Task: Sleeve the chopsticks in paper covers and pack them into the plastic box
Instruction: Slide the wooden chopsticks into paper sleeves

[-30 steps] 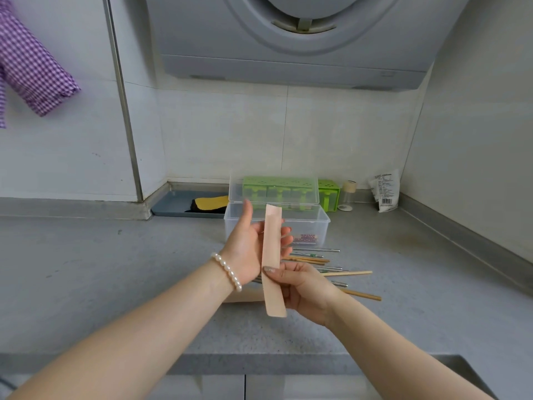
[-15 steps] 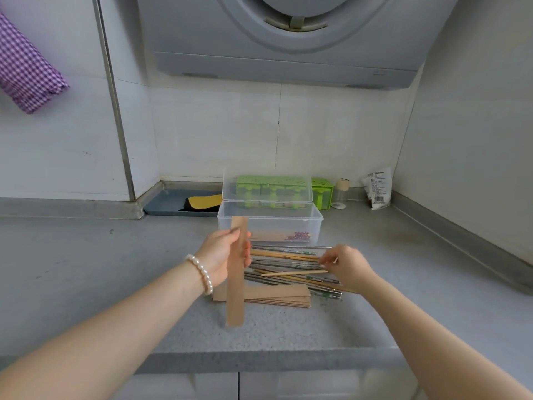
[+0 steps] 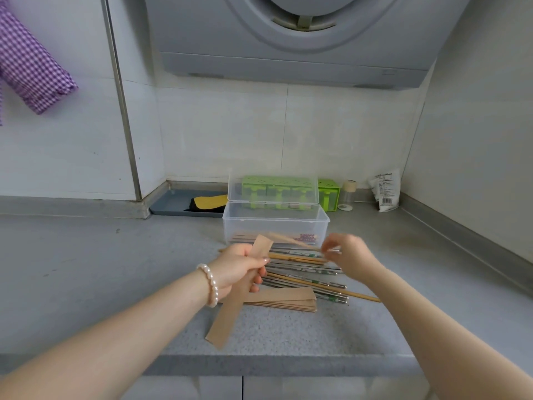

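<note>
Left hand [image 3: 238, 269] grips paper cover [image 3: 240, 290]; right hand [image 3: 347, 252] pinches chopstick [image 3: 291, 241].

Grey countertop [image 3: 115, 284], plastic box [image 3: 275, 226], loose chopsticks [image 3: 305, 274], paper covers [image 3: 285, 298], blue tray [image 3: 173, 204]

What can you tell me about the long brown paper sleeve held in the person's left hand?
The long brown paper sleeve is a flat, narrow strip of kraft-looking paper with square ends. It is tilted, its upper end toward the clear plastic box, its lower end over the grey counter near the front edge. The left hand grips it around its upper half. It looks empty, with no chopstick visible in it.
</note>
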`<state>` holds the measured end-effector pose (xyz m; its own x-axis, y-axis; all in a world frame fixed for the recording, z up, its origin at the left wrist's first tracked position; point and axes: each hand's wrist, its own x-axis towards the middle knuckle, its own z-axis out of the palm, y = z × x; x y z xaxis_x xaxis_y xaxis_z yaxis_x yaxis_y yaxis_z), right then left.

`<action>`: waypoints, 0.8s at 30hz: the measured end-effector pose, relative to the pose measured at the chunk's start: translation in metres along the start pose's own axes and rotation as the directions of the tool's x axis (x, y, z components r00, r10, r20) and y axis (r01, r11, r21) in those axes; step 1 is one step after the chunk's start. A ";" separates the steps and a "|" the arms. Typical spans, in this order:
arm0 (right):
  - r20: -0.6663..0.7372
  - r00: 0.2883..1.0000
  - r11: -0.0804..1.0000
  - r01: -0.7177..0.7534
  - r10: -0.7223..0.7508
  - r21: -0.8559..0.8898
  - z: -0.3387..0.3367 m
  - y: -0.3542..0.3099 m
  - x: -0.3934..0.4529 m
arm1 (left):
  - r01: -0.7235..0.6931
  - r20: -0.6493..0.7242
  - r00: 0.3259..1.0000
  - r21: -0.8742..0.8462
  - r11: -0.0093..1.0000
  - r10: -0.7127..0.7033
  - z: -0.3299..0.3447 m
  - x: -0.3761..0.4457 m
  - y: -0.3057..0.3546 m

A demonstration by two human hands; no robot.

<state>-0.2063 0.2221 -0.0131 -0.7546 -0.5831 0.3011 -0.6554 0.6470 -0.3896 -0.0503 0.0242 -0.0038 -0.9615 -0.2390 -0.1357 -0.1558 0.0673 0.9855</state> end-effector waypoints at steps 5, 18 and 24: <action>-0.153 0.976 0.971 0.179 -0.155 0.159 -0.035 -0.022 -0.007 | -0.067 -0.025 0.997 0.202 0.977 0.073 -0.001 0.001 0.005; -0.426 0.801 0.907 0.367 -0.421 -0.207 -0.036 -0.009 -0.017 | -0.156 -0.073 0.978 0.377 0.913 0.197 0.003 -0.003 0.008; -0.472 0.773 0.905 0.366 -0.425 -0.216 -0.036 -0.012 -0.020 | -0.138 -0.066 0.983 0.366 0.920 0.174 0.002 -0.004 0.008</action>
<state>-0.1841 0.2436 0.0169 -0.3201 -0.4937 0.8086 -0.8762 0.4788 -0.0545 -0.0478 0.0275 0.0044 -0.9568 -0.2873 0.0447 -0.0935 0.4496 0.8883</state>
